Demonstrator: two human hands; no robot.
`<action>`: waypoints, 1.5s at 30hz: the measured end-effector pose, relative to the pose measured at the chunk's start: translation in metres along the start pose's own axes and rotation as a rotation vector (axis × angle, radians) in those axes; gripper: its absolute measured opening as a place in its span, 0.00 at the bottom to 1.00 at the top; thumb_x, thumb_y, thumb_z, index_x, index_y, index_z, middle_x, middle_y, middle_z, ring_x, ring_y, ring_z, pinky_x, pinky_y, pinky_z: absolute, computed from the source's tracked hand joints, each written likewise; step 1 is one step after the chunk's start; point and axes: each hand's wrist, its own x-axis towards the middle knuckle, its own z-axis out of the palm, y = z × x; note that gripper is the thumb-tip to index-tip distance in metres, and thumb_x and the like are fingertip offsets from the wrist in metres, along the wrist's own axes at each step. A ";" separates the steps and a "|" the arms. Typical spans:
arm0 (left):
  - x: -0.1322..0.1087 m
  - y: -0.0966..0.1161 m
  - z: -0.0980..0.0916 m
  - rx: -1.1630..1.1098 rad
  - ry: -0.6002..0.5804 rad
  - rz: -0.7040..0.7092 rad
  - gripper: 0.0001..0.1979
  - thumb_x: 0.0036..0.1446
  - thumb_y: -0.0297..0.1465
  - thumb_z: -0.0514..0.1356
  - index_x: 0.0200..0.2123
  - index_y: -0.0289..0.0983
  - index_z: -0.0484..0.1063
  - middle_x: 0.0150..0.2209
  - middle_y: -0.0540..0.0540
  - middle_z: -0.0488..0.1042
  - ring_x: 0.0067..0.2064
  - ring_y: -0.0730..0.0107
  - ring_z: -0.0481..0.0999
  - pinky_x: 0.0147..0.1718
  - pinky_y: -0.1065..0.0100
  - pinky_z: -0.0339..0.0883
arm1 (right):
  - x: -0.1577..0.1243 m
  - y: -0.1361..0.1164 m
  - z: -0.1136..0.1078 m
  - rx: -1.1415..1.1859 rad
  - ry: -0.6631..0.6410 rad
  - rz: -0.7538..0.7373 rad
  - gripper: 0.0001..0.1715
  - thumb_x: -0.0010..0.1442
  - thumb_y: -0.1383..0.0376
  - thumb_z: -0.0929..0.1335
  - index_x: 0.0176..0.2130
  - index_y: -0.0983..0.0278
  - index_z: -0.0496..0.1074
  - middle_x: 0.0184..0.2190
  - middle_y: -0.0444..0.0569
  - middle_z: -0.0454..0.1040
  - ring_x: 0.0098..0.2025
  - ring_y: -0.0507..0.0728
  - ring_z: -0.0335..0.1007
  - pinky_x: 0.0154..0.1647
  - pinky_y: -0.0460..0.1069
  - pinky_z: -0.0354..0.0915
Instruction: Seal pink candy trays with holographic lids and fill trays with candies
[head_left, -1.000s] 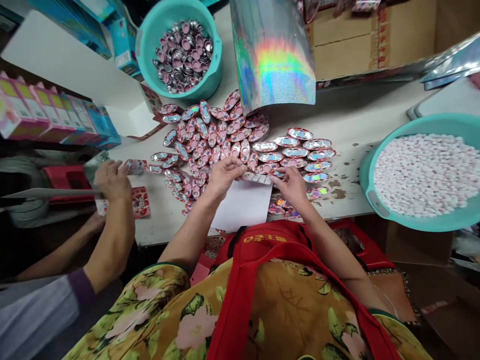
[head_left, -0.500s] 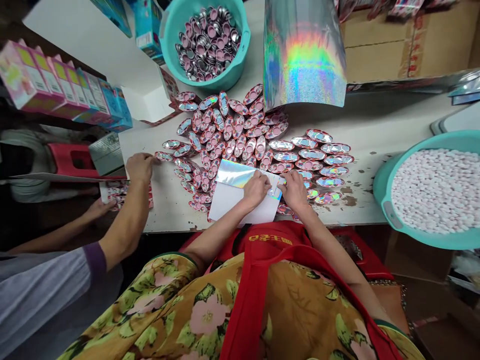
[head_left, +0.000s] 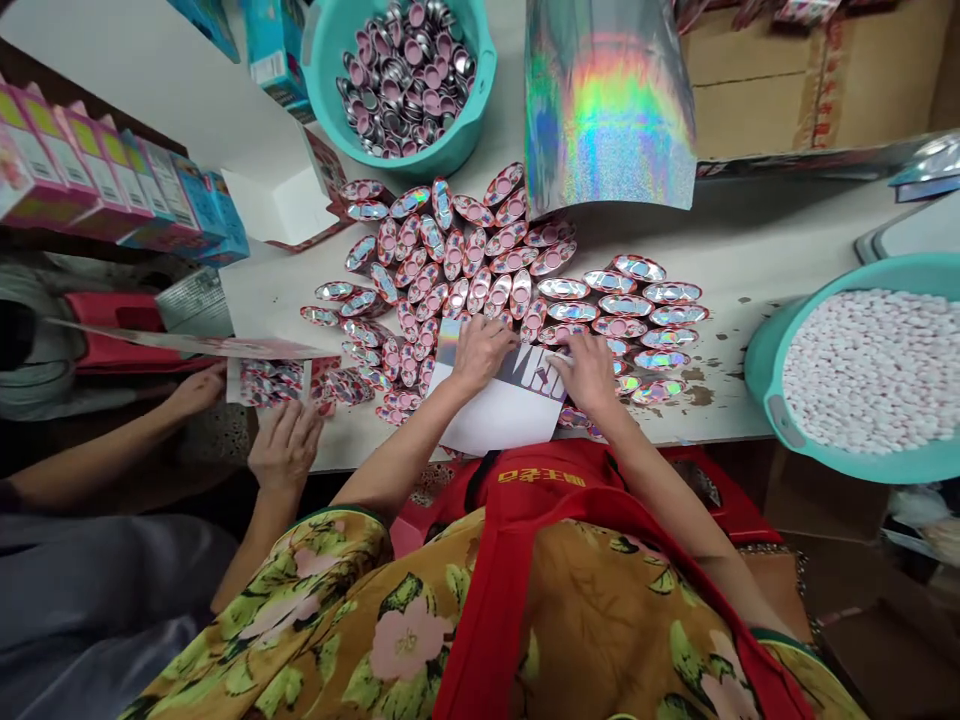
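A white sheet (head_left: 487, 415) with a shiny silver strip of cut-out shapes along its far side lies in front of me, over part of the group of small oval tins. My left hand (head_left: 481, 352) grips the far edge of the strip, its fingers bent. At the strip's right end is my right hand (head_left: 589, 372), thumb and fingers pinched; what is between them is too small to make out. Around the sheet stand several oval tins (head_left: 499, 295) with red patterned sides. Some have pink round tops; others carry silver stickers (head_left: 619, 307).
A teal basin of pink-lined caps (head_left: 409, 85) stands at the back, beside a holographic sheet (head_left: 607, 120). At right is a teal basin (head_left: 765, 370) of small white pieces. A co-worker's hands (head_left: 289, 445) are at left near a box of tins (head_left: 270, 385).
My left hand has moved up and left along the silver strip; my right hand has shifted slightly. The co-worker's near hand has drawn back from the tins to the box.
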 end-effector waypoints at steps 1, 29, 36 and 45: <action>0.000 -0.002 0.000 0.006 0.012 0.026 0.08 0.67 0.36 0.60 0.41 0.45 0.81 0.44 0.42 0.80 0.50 0.52 0.68 0.52 0.49 0.59 | 0.004 -0.009 0.000 -0.011 -0.009 -0.016 0.20 0.70 0.56 0.65 0.55 0.62 0.74 0.53 0.59 0.76 0.56 0.68 0.63 0.55 0.58 0.58; -0.019 0.074 -0.041 -1.168 0.422 -0.468 0.14 0.47 0.36 0.73 0.30 0.37 0.71 0.26 0.52 0.75 0.29 0.73 0.74 0.32 0.71 0.68 | 0.008 -0.001 -0.007 0.984 0.092 0.011 0.43 0.68 0.34 0.52 0.46 0.60 0.78 0.41 0.52 0.80 0.39 0.58 0.74 0.42 0.54 0.70; 0.019 0.109 -0.028 -1.011 0.295 -0.409 0.07 0.52 0.30 0.68 0.28 0.38 0.72 0.25 0.54 0.73 0.28 0.74 0.72 0.31 0.72 0.64 | -0.004 0.031 -0.037 1.143 0.186 0.153 0.28 0.53 0.39 0.74 0.31 0.60 0.71 0.26 0.43 0.71 0.27 0.52 0.63 0.30 0.49 0.64; 0.056 0.160 -0.027 -0.531 0.242 -0.284 0.03 0.56 0.27 0.64 0.29 0.38 0.77 0.40 0.47 0.76 0.42 0.66 0.74 0.44 0.66 0.67 | -0.008 0.082 -0.069 0.952 0.386 0.193 0.16 0.57 0.51 0.72 0.29 0.60 0.69 0.25 0.41 0.69 0.26 0.51 0.61 0.30 0.48 0.61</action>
